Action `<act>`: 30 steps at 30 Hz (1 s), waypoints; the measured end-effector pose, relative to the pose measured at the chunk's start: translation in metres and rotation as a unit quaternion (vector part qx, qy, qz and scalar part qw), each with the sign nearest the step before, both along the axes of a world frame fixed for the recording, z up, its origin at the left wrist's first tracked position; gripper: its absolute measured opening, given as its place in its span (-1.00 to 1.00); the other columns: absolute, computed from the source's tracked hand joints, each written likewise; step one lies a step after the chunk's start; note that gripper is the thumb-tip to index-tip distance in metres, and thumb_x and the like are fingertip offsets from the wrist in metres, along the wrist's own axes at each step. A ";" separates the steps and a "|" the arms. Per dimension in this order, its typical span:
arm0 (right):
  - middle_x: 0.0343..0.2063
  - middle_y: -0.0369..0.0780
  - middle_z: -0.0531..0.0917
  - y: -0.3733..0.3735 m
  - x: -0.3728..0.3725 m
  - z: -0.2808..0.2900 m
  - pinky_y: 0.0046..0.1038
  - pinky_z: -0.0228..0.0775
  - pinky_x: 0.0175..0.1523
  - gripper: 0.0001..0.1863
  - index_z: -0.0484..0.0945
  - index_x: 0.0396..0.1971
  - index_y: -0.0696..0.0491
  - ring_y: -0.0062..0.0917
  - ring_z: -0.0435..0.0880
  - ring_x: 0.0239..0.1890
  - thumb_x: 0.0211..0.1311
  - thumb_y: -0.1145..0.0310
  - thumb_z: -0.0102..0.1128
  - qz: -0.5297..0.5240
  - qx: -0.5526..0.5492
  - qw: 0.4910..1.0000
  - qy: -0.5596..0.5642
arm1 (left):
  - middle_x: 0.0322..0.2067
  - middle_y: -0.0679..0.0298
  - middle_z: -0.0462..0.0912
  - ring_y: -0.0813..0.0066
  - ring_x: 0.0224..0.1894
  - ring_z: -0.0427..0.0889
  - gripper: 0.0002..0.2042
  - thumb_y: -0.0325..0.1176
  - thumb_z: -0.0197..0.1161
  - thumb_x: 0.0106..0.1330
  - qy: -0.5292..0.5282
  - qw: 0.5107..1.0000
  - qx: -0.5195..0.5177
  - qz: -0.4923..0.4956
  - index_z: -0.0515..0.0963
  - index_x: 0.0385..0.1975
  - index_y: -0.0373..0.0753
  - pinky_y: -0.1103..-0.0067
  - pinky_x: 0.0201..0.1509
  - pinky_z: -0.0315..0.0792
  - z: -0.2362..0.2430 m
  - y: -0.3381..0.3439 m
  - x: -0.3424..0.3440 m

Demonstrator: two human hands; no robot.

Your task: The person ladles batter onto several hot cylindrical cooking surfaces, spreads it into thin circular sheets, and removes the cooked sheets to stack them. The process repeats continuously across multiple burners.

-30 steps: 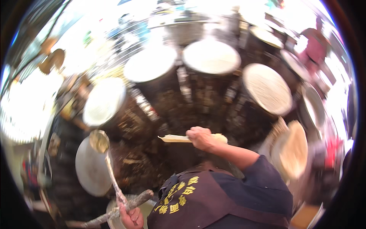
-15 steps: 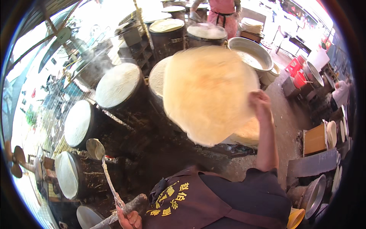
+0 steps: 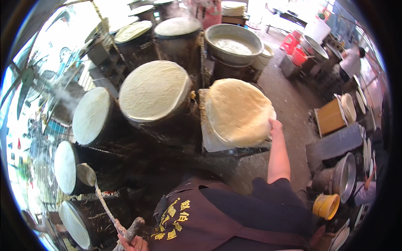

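Observation:
A large round pancake [image 3: 238, 111], thin and golden, lies over a pale square board. Its right edge is pinched by my right hand [image 3: 275, 126], with the arm stretched forward. Down at the lower left, my left hand [image 3: 135, 242] is closed round a long-handled ladle [image 3: 99, 193] and a thick, crusted stick [image 3: 135, 228]. The ladle's bowl hangs beside the drum-shaped stoves on the left. Straight ahead, a round griddle [image 3: 154, 90] on a dark drum carries a pale layer of batter.
More batter-covered griddles [image 3: 92, 116] curve along the left and back. A wide metal basin [image 3: 234, 44] of pale liquid stands beyond the board [image 3: 213, 142]. To the right are a yellow bucket [image 3: 325, 206], metal pots and boards. A person in pink [image 3: 209, 14] stands at the back.
The pancake came down from the air onto the board, still in my right hand. The view swung right, and the griddle it covered now shows. My left hand keeps its hold.

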State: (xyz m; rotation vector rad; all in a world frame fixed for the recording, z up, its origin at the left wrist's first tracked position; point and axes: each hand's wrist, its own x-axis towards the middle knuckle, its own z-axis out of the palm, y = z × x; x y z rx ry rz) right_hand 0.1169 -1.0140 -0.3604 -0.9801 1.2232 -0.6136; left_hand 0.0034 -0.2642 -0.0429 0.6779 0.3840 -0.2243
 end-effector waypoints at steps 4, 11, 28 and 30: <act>-0.31 -0.14 0.66 0.021 0.005 0.029 -0.35 0.51 -0.15 -0.63 0.53 -0.22 0.27 -0.38 0.66 -0.33 -0.09 0.51 0.38 0.037 -0.109 0.984 0.137 | -0.68 0.45 0.18 0.74 -0.78 0.11 -0.60 -0.09 -0.03 0.43 0.063 0.990 0.033 0.121 0.35 0.07 -0.26 0.74 -0.88 0.05 0.006 -0.007 -0.015; -0.04 -0.08 0.50 0.113 0.039 0.116 -0.21 0.31 0.14 -0.49 0.44 0.02 0.01 -0.15 0.45 0.04 -0.03 0.39 0.28 0.063 -0.553 0.735 0.388 | -0.70 0.43 0.19 0.68 -0.81 0.09 -0.65 -0.03 -0.06 0.43 0.099 0.976 -0.014 0.195 0.42 -0.16 -0.21 0.73 -0.88 0.06 0.022 -0.005 -0.066; -0.15 -0.15 0.60 0.720 0.090 0.171 -0.27 0.35 0.08 -0.54 0.53 -0.04 0.04 -0.23 0.52 -0.03 -0.07 0.56 0.20 0.700 -0.556 0.287 -0.344 | -0.66 0.42 0.26 0.72 -0.75 0.23 -0.74 -0.07 -0.09 0.45 0.053 0.856 -0.129 0.497 0.48 -0.06 0.01 0.71 -0.84 0.20 -0.019 0.049 -0.247; -0.11 -0.19 0.58 0.783 0.077 0.160 -0.28 0.30 0.13 -0.53 0.53 -0.02 0.04 -0.28 0.50 0.01 -0.05 0.57 0.17 0.708 -0.526 0.224 -0.416 | -0.66 0.42 0.26 0.72 -0.76 0.22 -0.73 -0.06 -0.09 0.45 0.056 0.832 -0.120 0.539 0.47 -0.05 0.02 0.71 -0.84 0.20 -0.017 0.047 -0.252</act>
